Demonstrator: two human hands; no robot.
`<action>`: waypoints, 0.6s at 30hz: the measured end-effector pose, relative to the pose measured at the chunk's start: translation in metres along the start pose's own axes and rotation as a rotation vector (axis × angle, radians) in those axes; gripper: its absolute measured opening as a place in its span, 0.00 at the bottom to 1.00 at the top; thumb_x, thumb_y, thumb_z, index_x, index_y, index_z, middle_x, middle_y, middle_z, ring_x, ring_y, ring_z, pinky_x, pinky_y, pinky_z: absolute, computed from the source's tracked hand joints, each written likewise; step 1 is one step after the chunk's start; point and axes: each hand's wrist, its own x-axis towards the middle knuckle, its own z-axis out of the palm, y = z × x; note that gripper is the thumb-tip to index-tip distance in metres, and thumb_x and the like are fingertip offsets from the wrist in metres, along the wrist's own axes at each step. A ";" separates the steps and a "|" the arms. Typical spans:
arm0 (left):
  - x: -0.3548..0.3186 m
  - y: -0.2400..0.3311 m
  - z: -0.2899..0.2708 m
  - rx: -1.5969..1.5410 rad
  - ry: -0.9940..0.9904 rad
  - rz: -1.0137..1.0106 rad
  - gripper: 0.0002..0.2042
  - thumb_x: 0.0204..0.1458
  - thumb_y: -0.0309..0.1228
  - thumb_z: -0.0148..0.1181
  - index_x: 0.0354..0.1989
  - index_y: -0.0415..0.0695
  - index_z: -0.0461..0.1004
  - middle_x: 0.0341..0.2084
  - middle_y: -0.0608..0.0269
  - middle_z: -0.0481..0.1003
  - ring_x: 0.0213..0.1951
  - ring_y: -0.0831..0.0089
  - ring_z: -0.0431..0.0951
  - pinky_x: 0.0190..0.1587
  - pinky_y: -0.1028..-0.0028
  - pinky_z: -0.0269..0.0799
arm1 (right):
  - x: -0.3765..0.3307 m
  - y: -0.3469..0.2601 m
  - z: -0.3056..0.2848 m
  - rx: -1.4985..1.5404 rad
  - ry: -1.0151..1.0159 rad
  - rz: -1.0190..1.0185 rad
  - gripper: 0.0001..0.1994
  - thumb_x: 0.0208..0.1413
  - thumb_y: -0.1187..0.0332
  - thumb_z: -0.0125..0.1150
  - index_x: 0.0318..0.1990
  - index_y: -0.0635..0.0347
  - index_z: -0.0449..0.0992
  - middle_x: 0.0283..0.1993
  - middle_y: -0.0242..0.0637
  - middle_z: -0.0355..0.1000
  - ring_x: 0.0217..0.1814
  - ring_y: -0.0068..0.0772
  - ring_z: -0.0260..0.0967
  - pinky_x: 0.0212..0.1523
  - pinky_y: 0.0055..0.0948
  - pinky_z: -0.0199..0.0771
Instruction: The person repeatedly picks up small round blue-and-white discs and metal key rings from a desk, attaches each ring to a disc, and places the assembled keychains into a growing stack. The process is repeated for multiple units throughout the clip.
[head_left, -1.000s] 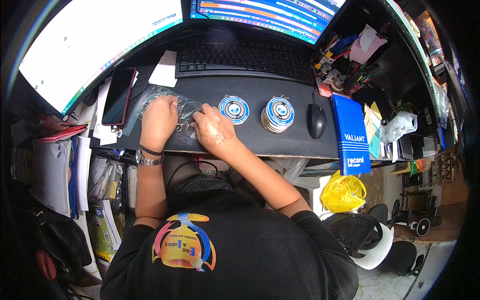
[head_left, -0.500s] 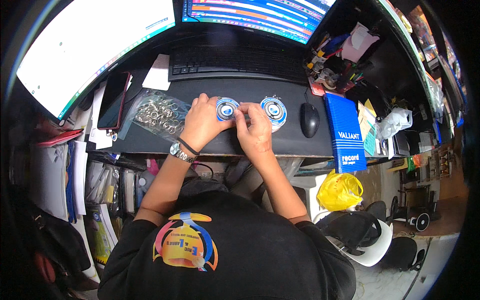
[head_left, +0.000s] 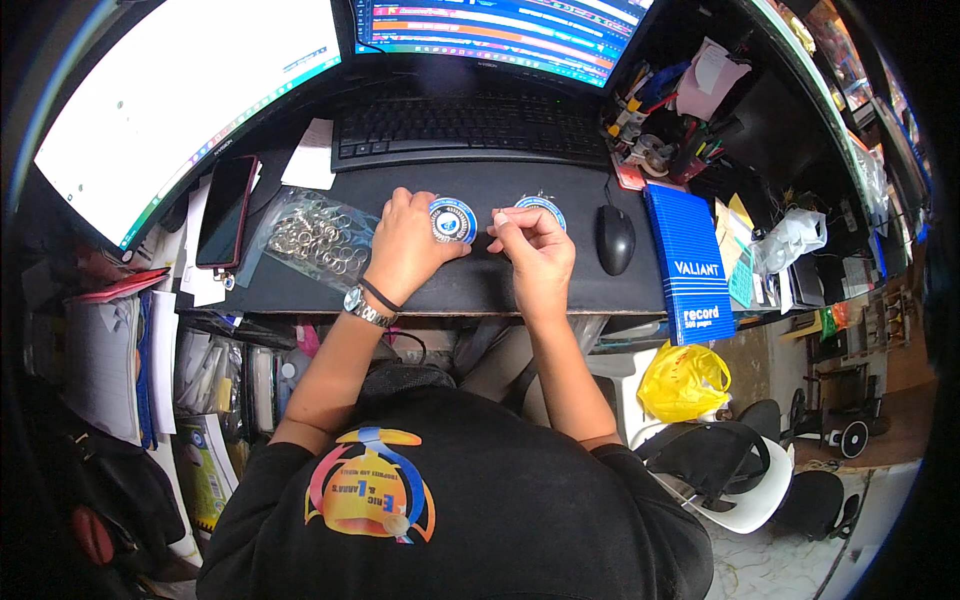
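Note:
My left hand is closed on a round blue-and-white disc with a dark ring pattern, gripped by its left edge just above the desk. To the right, my right hand is closed in a pinch, apart from that disc. Whatever lies between its fingertips is too small to make out. Behind those fingers sits another similar round disc, mostly covered, with small metal bits at its top edge. Left of my left hand lies a clear plastic bag full of silver split rings.
A black mouse and a blue record book are on the right. The black keyboard lies behind my hands, below two monitors. A phone rests at the left. Pens and paper slips crowd the back right corner.
My right hand has moved away from the disc in my left hand, rightward, and now covers much of the other disc. My left hand keeps its hold.

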 end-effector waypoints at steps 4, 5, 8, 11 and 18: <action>0.002 0.002 0.002 -0.151 0.015 -0.002 0.34 0.37 0.33 0.76 0.53 0.38 0.66 0.39 0.46 0.75 0.42 0.51 0.77 0.45 0.61 0.74 | 0.000 -0.006 0.001 0.158 -0.021 0.044 0.03 0.58 0.77 0.62 0.36 0.67 0.75 0.39 0.39 0.76 0.33 0.22 0.73 0.32 0.21 0.77; 0.003 0.002 0.002 -0.232 0.012 -0.008 0.33 0.39 0.31 0.75 0.54 0.39 0.64 0.39 0.46 0.76 0.40 0.52 0.79 0.43 0.63 0.75 | 0.000 -0.008 0.001 0.219 -0.031 0.064 0.03 0.58 0.77 0.61 0.38 0.68 0.75 0.39 0.39 0.76 0.33 0.23 0.73 0.32 0.22 0.77; 0.004 0.002 -0.001 -0.606 -0.131 -0.136 0.29 0.48 0.26 0.69 0.57 0.43 0.59 0.40 0.50 0.77 0.37 0.64 0.81 0.34 0.71 0.77 | -0.001 -0.015 -0.001 0.445 -0.094 0.201 0.07 0.61 0.77 0.57 0.44 0.71 0.74 0.39 0.43 0.77 0.33 0.26 0.74 0.31 0.24 0.77; -0.003 0.010 -0.007 -0.822 -0.081 -0.128 0.18 0.55 0.23 0.61 0.54 0.42 0.67 0.41 0.56 0.77 0.37 0.76 0.80 0.30 0.79 0.77 | -0.001 -0.019 -0.002 0.523 -0.129 0.310 0.11 0.62 0.78 0.54 0.51 0.73 0.72 0.40 0.48 0.77 0.34 0.30 0.76 0.32 0.25 0.79; -0.019 0.032 -0.029 -0.923 0.008 -0.084 0.07 0.58 0.24 0.57 0.41 0.39 0.80 0.38 0.59 0.77 0.36 0.74 0.80 0.32 0.77 0.79 | -0.006 -0.023 0.002 0.492 -0.134 0.287 0.08 0.61 0.77 0.56 0.46 0.71 0.74 0.44 0.51 0.76 0.38 0.36 0.79 0.37 0.27 0.83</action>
